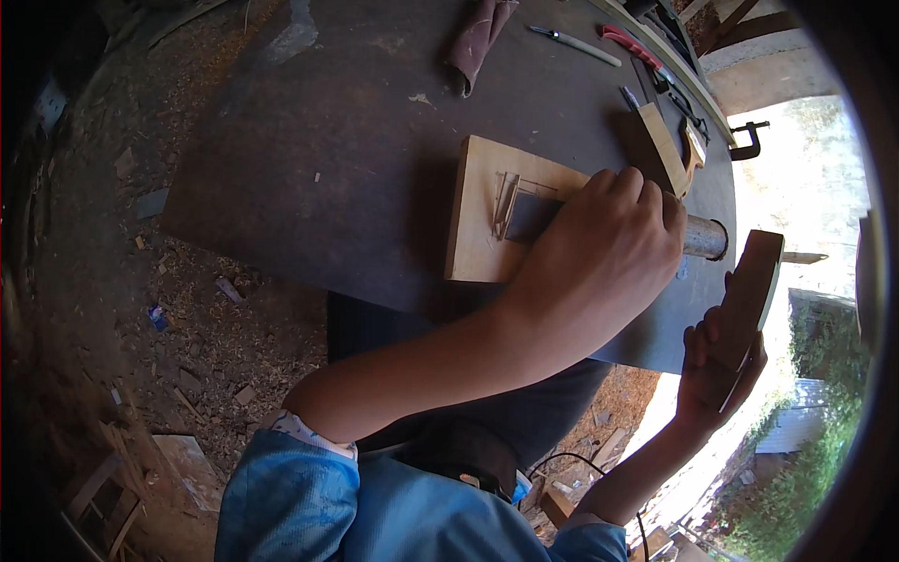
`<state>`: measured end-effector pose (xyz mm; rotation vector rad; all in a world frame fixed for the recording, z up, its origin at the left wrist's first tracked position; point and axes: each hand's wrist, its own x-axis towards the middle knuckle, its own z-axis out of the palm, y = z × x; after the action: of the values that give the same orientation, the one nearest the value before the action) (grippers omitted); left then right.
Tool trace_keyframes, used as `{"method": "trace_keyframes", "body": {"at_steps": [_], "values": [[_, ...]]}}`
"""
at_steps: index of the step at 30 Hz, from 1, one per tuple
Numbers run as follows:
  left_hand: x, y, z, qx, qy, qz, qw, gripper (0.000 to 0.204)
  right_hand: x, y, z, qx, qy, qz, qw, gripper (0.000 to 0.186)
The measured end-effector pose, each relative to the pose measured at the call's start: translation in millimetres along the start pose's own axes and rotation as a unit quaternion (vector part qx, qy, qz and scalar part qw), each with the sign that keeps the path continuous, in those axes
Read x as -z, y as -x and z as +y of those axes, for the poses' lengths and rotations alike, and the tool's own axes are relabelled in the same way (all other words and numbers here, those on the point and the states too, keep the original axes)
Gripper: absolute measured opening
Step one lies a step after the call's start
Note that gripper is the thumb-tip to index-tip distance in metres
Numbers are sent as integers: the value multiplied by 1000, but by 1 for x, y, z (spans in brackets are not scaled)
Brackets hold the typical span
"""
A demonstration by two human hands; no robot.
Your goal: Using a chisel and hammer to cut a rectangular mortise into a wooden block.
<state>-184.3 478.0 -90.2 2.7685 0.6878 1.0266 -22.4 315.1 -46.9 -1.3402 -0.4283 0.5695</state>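
Note:
On the table lies a pale wooden block with pencil lines and a curled wood shaving on its upper face. My left hand is closed over its right part, wrapped round the round handle of a chisel. A dark, flat patch on the block beside the shaving looks like the blade, though my hand hides where it joins the handle. Off the table's right edge, my right hand grips a long, flat-sided wooden block, held up and tilted, apart from the chisel.
Toward the far right lie a marking knife or pen-like tool, a red-handled tool, and a piece of wood. A black clamp grips the table edge. A brown cloth lies at the far side. Shavings and offcuts litter the ground.

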Motion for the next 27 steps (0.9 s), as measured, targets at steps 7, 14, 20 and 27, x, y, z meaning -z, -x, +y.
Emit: {"method": "trace_keyframes", "body": {"at_steps": [7,14,20,27], "values": [[-1,-1,-1,5,15,1,1000,15,-20,7,7,32,230,12,973,51],[0,-3,1,27,23,15,999,16,-24,-3,1,17,-45,121,991,50],[5,-3,0,33,10,-14,999,17,3,-9,3,-18,-44,-80,996,58],[6,-3,-2,31,-20,-8,999,14,-26,4,9,31,135,8,990,40]]}}
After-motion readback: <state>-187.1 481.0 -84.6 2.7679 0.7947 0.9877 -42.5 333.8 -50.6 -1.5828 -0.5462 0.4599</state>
